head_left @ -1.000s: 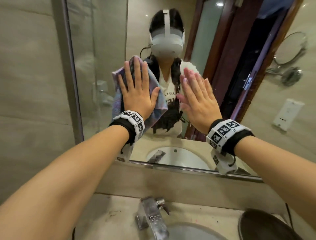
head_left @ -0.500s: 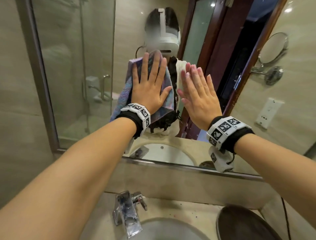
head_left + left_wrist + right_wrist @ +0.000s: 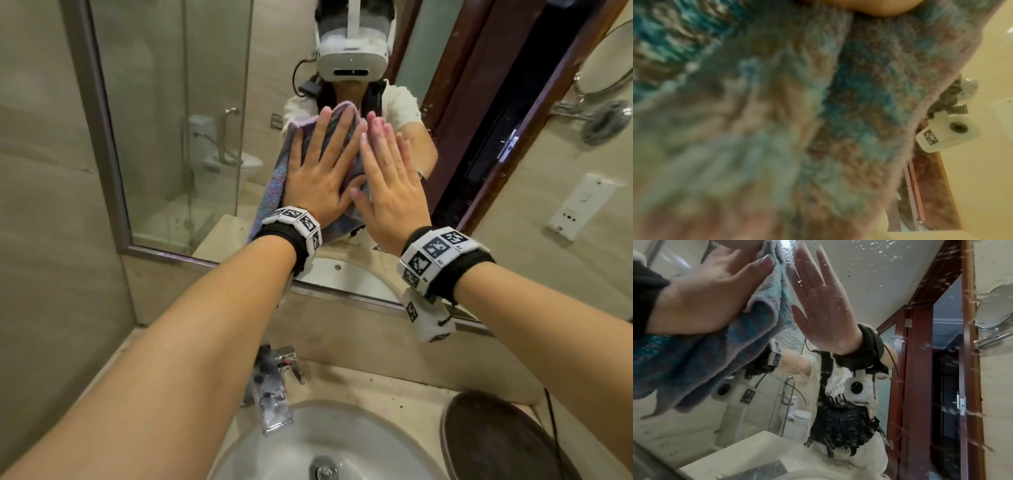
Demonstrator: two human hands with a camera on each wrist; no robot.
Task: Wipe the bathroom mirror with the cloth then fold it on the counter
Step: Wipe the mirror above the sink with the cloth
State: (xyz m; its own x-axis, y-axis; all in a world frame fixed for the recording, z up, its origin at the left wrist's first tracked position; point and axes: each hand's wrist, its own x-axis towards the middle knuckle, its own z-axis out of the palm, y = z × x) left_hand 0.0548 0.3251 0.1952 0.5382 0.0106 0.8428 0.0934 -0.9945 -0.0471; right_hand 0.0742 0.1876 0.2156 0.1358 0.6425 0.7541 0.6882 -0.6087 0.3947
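**A:** ok so starting closest in the head view, what's down by the camera?

**B:** The white sink [image 3: 346, 442] right at the bottom, chrome faucet [image 3: 270, 390] standing behind the basin on the beige counter [image 3: 373, 383]. There's a dark round thing [image 3: 496, 442] at the right end of the counter, can't tell what it is. Both forearms reach up over all that, each wrist wearing a black band with white marker blocks.

**A:** and the hands?

**B:** Left hand [image 3: 322, 178] is flat with fingers spread and straight, pressing the cloth [image 3: 274, 185] against the mirror [image 3: 164, 137]. Not curled round it at all, just palm and fingers holding it to the glass. Right hand [image 3: 390, 185] is just beside it, also flat with straight fingers close together, its thumb near the cloth's right edge. From the right wrist view the palm's reflection shows against the glass next to the cloth, so it's bare hand on mirror, holding nothing.

**A:** what's the cloth like?

**B:** Fuzzy, blue and purplish. It's bunched under the left palm and hangs down past the wrist. The left wrist view is basically filled by it, blurry.

**A:** mirror itself?

**B:** Speckled with droplets [image 3: 879, 251] and streaks, easy to see in the right wrist view. It reflects a person in a white headset, a glass shower screen, a toilet and a dark wood door frame. Further right on the wall are a round vanity mirror [image 3: 606, 65] on an arm and a white socket plate [image 3: 579, 205].
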